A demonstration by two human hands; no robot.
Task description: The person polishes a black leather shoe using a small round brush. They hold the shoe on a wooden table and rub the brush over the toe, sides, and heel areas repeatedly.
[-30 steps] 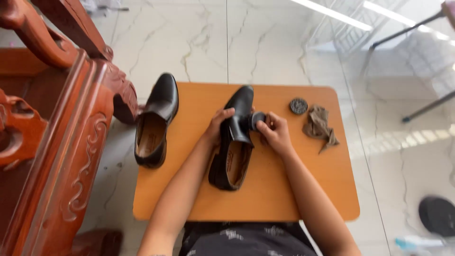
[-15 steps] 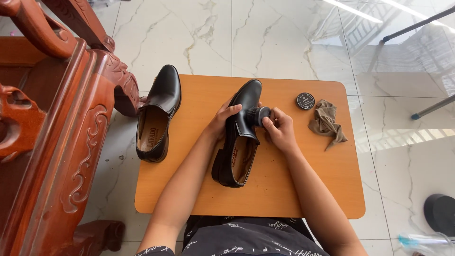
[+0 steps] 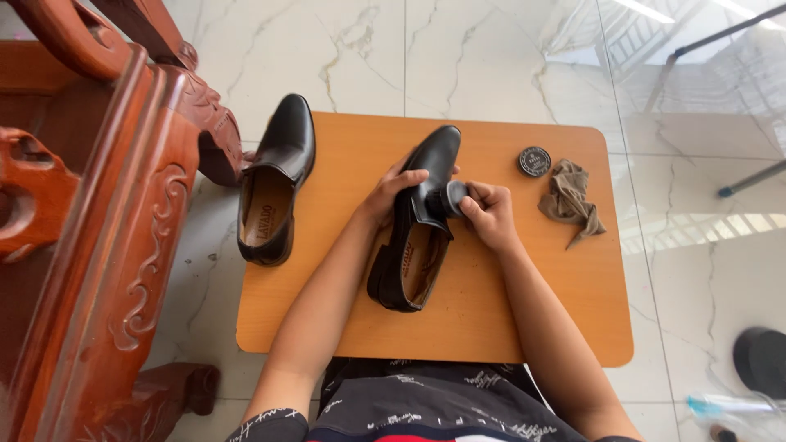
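Around: 2nd shoe (image 3: 274,180) at tabletop (image 3: 491,311) left edge; tin (image 3: 534,161), rag (image 3: 571,198) to right.
Shoe (image 3: 417,221): betw. hands.
Left hand (image 3: 393,192): fingers wrapped over shoe's side.
Right hand (image 3: 487,214): closed on dark applicator (image 3: 453,199) against shoe.

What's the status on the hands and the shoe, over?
Left hand steadying black shoe on table. Right hand pressing small dark applicator against its side. Second shoe, polish tin, cloth lie apart.

Two bare forearms, left hand (image 3: 391,190) and right hand (image 3: 490,214) without rings or watch, short dark sleeve at left shoulder, black printed garment with pale lettering, red-and-white band
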